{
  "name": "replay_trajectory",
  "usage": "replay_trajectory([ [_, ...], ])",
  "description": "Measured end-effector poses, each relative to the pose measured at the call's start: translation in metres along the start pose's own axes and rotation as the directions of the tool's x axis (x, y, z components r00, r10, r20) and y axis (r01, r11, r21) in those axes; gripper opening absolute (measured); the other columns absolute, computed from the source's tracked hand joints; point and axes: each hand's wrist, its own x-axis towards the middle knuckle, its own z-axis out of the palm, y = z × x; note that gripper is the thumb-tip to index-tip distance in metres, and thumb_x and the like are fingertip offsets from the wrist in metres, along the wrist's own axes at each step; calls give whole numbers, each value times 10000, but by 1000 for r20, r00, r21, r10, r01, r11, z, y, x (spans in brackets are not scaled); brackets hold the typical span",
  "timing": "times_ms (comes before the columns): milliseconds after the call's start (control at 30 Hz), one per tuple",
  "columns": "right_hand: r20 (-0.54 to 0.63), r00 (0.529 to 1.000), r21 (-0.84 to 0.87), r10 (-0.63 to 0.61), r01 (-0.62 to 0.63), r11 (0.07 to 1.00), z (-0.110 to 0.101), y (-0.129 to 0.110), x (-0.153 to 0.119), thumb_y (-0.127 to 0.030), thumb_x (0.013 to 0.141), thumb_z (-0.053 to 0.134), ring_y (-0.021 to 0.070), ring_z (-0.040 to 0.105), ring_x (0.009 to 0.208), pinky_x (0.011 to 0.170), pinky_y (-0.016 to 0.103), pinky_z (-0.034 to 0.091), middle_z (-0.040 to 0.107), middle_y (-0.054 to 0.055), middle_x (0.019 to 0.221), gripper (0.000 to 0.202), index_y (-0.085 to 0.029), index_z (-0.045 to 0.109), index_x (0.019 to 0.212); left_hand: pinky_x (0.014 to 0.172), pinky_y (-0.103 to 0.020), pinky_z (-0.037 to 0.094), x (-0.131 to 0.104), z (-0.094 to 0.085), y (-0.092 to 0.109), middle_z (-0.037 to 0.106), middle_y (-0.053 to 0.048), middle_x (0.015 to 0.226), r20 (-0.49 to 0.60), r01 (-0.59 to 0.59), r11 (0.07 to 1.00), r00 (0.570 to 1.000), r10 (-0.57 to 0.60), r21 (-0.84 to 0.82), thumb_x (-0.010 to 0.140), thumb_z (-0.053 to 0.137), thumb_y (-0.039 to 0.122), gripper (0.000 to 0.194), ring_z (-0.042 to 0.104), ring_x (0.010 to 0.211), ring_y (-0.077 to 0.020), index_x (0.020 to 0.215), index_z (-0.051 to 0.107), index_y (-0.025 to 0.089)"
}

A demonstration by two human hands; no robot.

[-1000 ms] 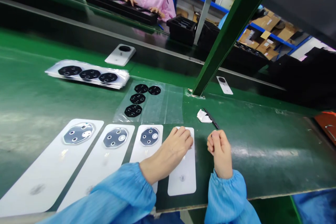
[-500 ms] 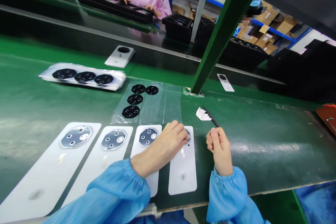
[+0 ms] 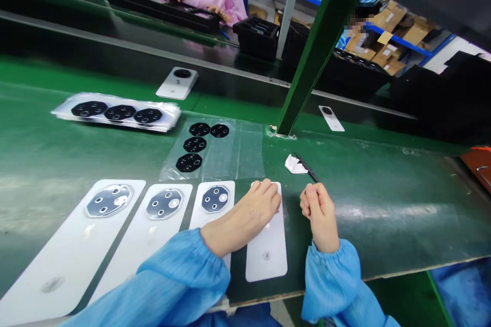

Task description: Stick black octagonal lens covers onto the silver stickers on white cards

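Note:
My left hand (image 3: 256, 210), fingers bent and pressed together, lies over the upper end of the rightmost white phone back panel (image 3: 266, 253). It hides that panel's camera area, and I cannot see what its fingertips grip. Just right of this panel, my right hand (image 3: 320, 212) is closed above the bench, thumb against the forefinger; what it may hold is hidden. Three more white panels lie in a row to the left, among them the leftmost panel (image 3: 72, 255). Each carries a shiny octagonal camera plate (image 3: 164, 203) with round holes.
Behind the row, a clear plastic sheet (image 3: 245, 150) bears several black octagonal stickers (image 3: 189, 162). A stack of bagged stickers (image 3: 120, 112) lies left of it. Black tweezers (image 3: 307, 167) touch crumpled white paper (image 3: 295, 164). A green post (image 3: 307, 79) rises from the bench; a person in pink sits opposite.
My left hand has shifted slightly right and now covers the rightmost panel's camera area more fully. My right hand stays closed in nearly the same place. The view has moved slightly.

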Motion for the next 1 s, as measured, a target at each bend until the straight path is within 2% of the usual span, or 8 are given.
replay_trajectory([
  [267,3,1000,5,4,-4,1000,0,2,1,-527,864,511,60,281,466,419,203,213,351,-84,567,380,-212,382,698,692,-338,314,-4,12,-5,481,-44,846,-37,-12,998,999,9,-67,937,398,133,157,400,796,-194,818,498,154],
  [500,2,1000,-7,2,-2,1000,-1,2,1,-530,869,501,62,293,471,425,206,218,364,-82,576,385,-212,375,694,664,-310,327,-7,-2,-8,515,-39,858,-71,34,990,997,-44,-133,920,372,62,195,409,779,-172,835,523,151],
  [600,1,1000,-9,3,-3,1000,-1,3,0,-528,871,498,63,292,472,426,205,221,364,-81,577,379,-212,380,698,681,-319,329,-14,-11,-3,555,-42,903,-103,-12,995,995,2,-94,887,410,45,215,459,836,-182,952,573,170],
  [700,-2,1000,-5,6,-6,1000,-1,3,0,-533,867,499,63,292,470,423,205,219,363,-81,577,382,-213,378,698,740,-350,332,-22,-14,5,590,-54,988,-129,-44,999,991,46,19,835,474,51,254,502,934,-209,1032,582,170],
  [833,0,1000,-6,11,-11,1000,0,3,1,-535,861,508,63,291,469,420,205,215,362,-81,575,384,-214,377,696,803,-377,333,-30,-14,11,608,-82,1079,-136,-38,995,989,51,91,868,474,125,222,506,1030,-234,1064,577,151],
  [1000,-5,1000,-11,11,-11,1000,-1,3,1,-527,866,506,66,297,476,424,204,218,367,-77,581,378,-215,375,698,853,-392,354,-33,-19,6,558,-81,1177,-125,75,984,987,-96,-165,908,437,193,256,469,1111,-248,1128,566,213],
])
